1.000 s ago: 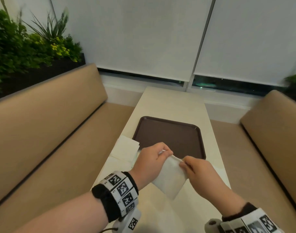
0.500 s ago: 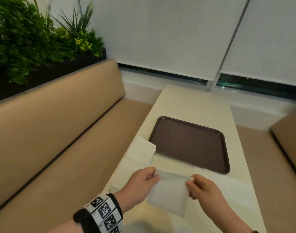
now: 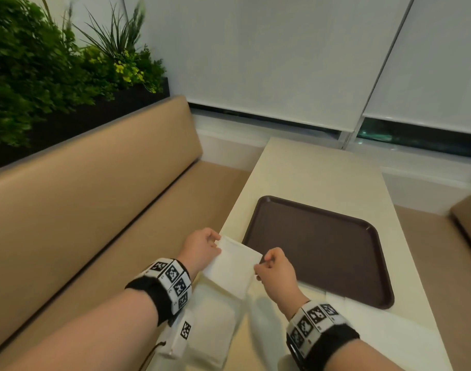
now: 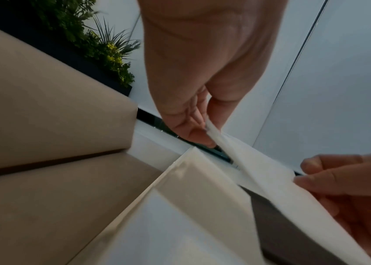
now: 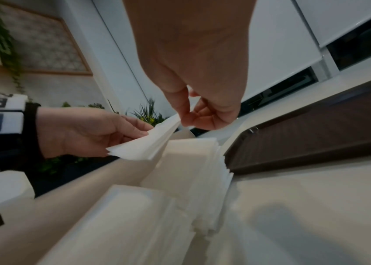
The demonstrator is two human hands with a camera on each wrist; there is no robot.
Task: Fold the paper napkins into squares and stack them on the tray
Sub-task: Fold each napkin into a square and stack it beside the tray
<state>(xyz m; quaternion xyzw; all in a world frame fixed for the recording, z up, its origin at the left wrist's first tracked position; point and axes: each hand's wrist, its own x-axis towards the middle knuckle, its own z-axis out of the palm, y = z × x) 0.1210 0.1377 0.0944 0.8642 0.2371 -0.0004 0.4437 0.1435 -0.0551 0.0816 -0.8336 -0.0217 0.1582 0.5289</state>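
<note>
A folded white napkin (image 3: 233, 266) (image 4: 268, 179) (image 5: 145, 146) hangs in the air between both hands, above the table's left edge and just left of the dark brown tray (image 3: 320, 247). My left hand (image 3: 202, 249) (image 4: 199, 125) pinches its far left corner. My right hand (image 3: 273, 269) (image 5: 193, 118) pinches its far right corner, over the tray's near left corner. Nothing lies on the tray. More white napkins (image 3: 213, 325) (image 5: 193, 179) lie in a pile on the table below the held one.
The cream table (image 3: 317, 172) runs away from me between two tan benches (image 3: 82, 210). Another flat napkin (image 3: 376, 328) lies on the table near my right wrist. Plants (image 3: 55, 62) stand behind the left bench. Window blinds (image 3: 255, 54) close off the far end.
Both hands have carried the napkin up and to the left, toward the table's left edge. The head view has swung left, so the tray now sits to the right.
</note>
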